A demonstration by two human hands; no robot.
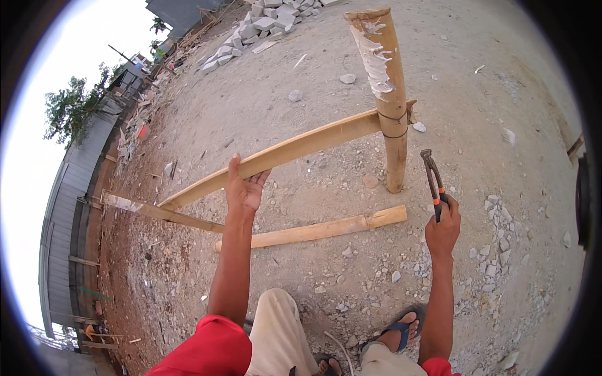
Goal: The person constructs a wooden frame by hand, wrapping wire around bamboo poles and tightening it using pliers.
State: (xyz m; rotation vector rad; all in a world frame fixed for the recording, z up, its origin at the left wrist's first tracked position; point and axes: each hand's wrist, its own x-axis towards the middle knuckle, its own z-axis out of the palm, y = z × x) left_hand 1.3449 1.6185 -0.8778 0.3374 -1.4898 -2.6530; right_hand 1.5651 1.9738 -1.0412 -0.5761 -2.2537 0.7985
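Observation:
My left hand (246, 190) is wrapped around a split bamboo slat (313, 143), thumb over the top edge and fingers beneath. The slat slants up to the right and meets an upright bamboo post (395, 78), where dark tie wire (394, 136) circles the post. Whitish material clings to the post's upper part. In my right hand (444, 230), shut round the handles, is a pair of end-cutting pincers (431, 172) with black and orange grips, its head pointing up, apart from the post. At the slat's far left end stands another bamboo piece (163, 214).
A loose bamboo pole (307, 234) lies on the stony ground below the slat. Broken pale blocks (266, 25) are heaped at the back. Small rubble (498, 241) lies to the right, and a metal-sheet wall (69, 200) runs along the left.

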